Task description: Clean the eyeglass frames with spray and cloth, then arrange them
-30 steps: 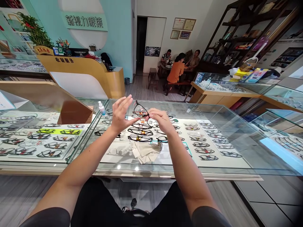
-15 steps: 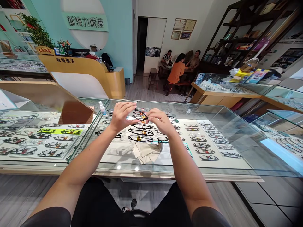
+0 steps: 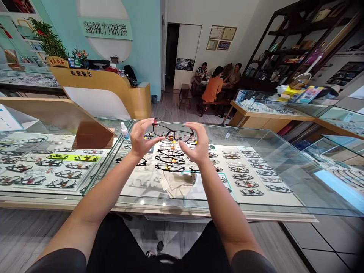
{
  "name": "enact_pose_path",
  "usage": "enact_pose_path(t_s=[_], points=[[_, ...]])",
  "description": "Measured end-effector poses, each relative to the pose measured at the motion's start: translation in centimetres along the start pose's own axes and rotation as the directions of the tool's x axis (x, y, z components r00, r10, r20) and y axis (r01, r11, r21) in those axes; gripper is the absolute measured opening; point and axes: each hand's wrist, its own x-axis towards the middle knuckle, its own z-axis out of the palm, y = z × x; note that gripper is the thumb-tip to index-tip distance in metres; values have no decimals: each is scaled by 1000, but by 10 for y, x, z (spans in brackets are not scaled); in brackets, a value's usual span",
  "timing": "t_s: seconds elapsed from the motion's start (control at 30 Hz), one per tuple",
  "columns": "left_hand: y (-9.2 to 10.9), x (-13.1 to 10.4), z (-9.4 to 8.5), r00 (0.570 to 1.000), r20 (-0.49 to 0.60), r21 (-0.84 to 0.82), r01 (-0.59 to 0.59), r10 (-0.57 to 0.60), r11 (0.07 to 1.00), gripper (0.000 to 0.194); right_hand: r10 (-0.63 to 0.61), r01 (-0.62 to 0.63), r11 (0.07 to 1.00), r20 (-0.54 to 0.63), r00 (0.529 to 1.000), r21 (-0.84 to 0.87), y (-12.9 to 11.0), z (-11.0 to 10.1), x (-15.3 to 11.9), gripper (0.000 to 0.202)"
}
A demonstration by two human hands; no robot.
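A pair of black-framed glasses (image 3: 172,133) hangs in the air above the glass counter, its front turned level between my hands. My left hand (image 3: 141,137) grips its left side, fingers on top and thumb below. At the other side, my right hand (image 3: 196,143) has its fingertips by the right temple and its thumb near the lower rim, the fingers curved round that side. Below and nearer to me, a crumpled beige cloth (image 3: 176,185) lies on the counter. Rows of glasses (image 3: 170,160) show under and behind my hands.
A small white spray bottle (image 3: 124,131) stands left of my left hand. A wooden panel (image 3: 57,117) leans over the left part of the glass counter (image 3: 256,206). Farther back are a yellow reception desk (image 3: 139,98) and people seated at a table, one in orange (image 3: 213,89).
The glasses have turned to lie wide between my hands. My right hand has moved from the middle to their right side and its fingers have spread farther from the thumb. The view has shifted slightly.
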Motion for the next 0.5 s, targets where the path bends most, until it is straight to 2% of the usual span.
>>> enact_pose_path(t_s=[0.1,0.17,0.4,0.5], points=[[-1,0,1,997,-78,-15,-19,18,1000,86,43,-43,999,3,999,8,0,8,-5,63],[0,-1,2,995,-100,-7,5,-6,1000,86,70,-69,997,-27,997,25,1,12,-8,68],[13,0,3,991,-134,-32,-1,-4,999,79,8,-9,1000,-127,992,-7,7,15,-8,54],[21,2,0,987,-160,-1,23,-23,1000,82,-94,75,992,-198,976,-104,9,17,-6,55]])
